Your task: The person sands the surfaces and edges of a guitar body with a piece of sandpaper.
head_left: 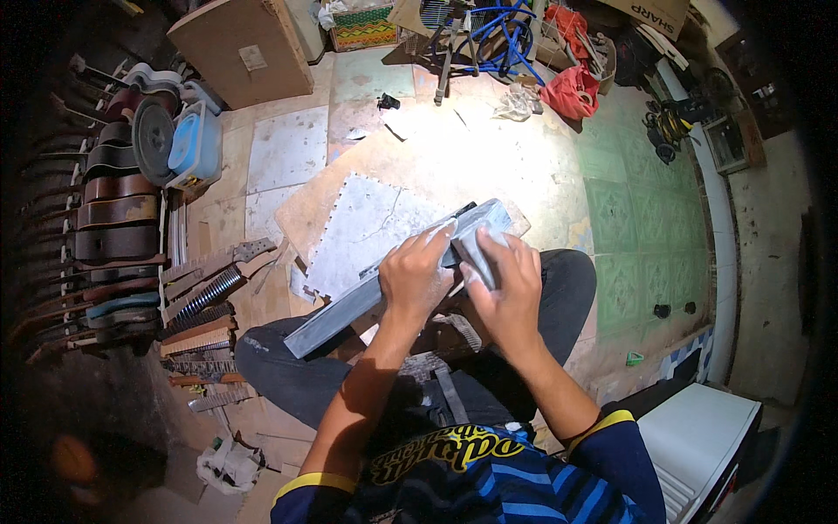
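Observation:
A long, flat grey bar (332,325) lies slantwise above my lap, from my left knee up to the far right. My left hand (412,275) is wrapped round it near its upper half, with dust on the fingers. At the far end my right hand (513,284) grips a small grey block-like piece (477,255), pressed against or close beside the bar. Whether that piece is sandpaper or a solid block I cannot tell. Fingers cover parts of both things.
A white sheet with notched edges (362,223) lies on a brown board before me. Saws and files (205,297) lie at left, near hanging guitar bodies (118,214) and a blue tub (194,147). Blue cable (511,39) and a red bag (572,92) sit at the back.

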Demonstrator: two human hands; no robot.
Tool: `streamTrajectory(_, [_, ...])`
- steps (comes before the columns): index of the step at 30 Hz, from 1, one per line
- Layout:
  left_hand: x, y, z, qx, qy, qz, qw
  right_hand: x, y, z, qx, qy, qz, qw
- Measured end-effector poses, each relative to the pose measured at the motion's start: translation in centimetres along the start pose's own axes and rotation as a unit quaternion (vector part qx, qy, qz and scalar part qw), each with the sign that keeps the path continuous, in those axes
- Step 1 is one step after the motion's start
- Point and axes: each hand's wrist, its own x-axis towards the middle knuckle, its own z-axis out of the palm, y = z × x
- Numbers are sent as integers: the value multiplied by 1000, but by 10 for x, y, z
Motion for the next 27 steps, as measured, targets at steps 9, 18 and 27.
streamTrajectory(9, [1, -6, -1, 2, 2, 11, 1000, 1, 0, -3, 2, -9, 9, 1000])
streamTrajectory(18, [6, -4, 1, -13, 4, 3, 1000, 4, 10, -4, 26, -13, 28, 999])
streamTrajectory(27, [6, -1, -2, -20, 13, 17, 1000, 3, 27, 0, 42, -7, 88, 995])
